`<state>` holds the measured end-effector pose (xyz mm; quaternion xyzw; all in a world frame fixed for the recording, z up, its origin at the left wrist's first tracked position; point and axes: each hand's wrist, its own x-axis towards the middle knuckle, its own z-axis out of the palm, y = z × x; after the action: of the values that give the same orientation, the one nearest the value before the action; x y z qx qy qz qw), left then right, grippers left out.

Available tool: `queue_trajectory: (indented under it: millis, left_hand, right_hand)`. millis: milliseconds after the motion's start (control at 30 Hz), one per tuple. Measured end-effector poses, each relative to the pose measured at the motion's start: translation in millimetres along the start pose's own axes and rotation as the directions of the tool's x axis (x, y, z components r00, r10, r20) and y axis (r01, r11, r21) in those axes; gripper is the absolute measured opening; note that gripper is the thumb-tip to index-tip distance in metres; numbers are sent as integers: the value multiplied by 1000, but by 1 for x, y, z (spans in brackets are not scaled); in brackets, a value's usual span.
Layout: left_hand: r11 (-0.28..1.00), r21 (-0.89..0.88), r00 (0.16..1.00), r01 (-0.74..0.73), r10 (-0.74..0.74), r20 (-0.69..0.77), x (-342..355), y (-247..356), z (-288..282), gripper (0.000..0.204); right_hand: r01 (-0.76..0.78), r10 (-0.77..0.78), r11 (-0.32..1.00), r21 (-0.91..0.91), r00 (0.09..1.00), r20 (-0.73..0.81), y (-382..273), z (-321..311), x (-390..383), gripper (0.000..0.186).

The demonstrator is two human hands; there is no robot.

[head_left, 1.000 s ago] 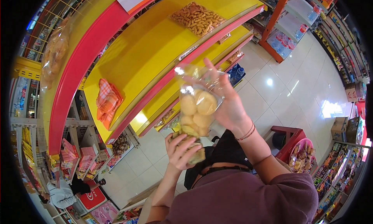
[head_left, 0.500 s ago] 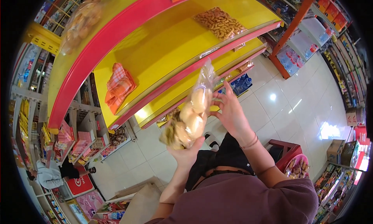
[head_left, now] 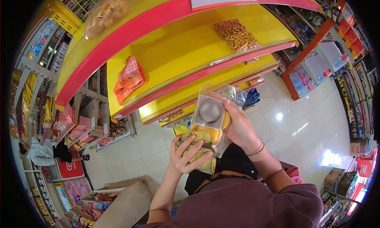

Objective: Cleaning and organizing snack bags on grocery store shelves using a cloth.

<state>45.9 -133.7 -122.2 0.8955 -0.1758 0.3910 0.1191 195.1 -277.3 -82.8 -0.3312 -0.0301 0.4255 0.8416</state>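
Observation:
In front of me, between both hands, is a clear plastic bag of snacks [head_left: 213, 136] with pale yellow and mottled green pieces inside. A whitish square label with a dark round mark faces up on it. My left hand [head_left: 187, 153] is closed on the bag's lower end, its fingers spread across the green pieces. At the upper right side my right hand [head_left: 242, 129] grips the bag beside the label, thumb on top. Beyond the hands, an orange checked cloth [head_left: 130, 78] lies crumpled on the yellow shelf [head_left: 170, 52].
A bag of brown nuts or crackers [head_left: 236, 35] lies on the shelf's right part. Another bag of snacks [head_left: 109, 12] sits on the top tier, upper left. Red shelf edges [head_left: 166, 95] jut toward me. At far left stands a person [head_left: 41, 152]; a counter [head_left: 126, 202] is at lower left.
The bag has been turned so its labelled side shows. My right hand, open beside it before, now grips it. My left hand now lies over the green pieces. The view has shifted slightly.

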Motion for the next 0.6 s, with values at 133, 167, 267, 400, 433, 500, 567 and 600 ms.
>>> queue_trajectory:
  millis: [133, 167, 267, 400, 433, 500, 567, 600]
  left_hand:
    - [974, -119, 978, 192, -180, 108, -14, -4, 9, 36]
    - [974, -117, 978, 192, -180, 107, -6, 1, 13, 36]
    - [939, -225, 887, 259, -323, -331, 25, 18, 38, 38]
    - [803, -514, 619, 303, -576, -534, 94, 44, 86, 51]
    - [805, -370, 719, 465, -587, -372, 113, 49, 86, 52]
    - [793, -183, 768, 581, -609, -198, 128, 54, 91, 53]
    - [852, -82, 842, 517, -523, -129, 130, 55, 98, 50]
    - [868, -87, 862, 489, -496, -102, 129, 54, 99, 47]
  right_hand:
    - [105, -107, 993, -50, 994, -32, -16, -26, 2, 37]
    - [194, -201, 964, -181, 979, -22, -23, -33, 2, 37]
    - [289, -282, 852, -436, 956, 82, -37, -42, -1, 37]
    - [221, -120, 839, -497, 967, 227, -40, -38, -18, 40]
    - [128, -28, 892, -434, 973, 229, -42, -39, -23, 41]
    - [78, -4, 850, -520, 990, 143, -43, -50, -26, 45]
    - [-4, 42, 933, -360, 994, 99, -52, -58, -24, 48]
    - [-81, 106, 949, -305, 992, 69, -60, -59, -25, 51]
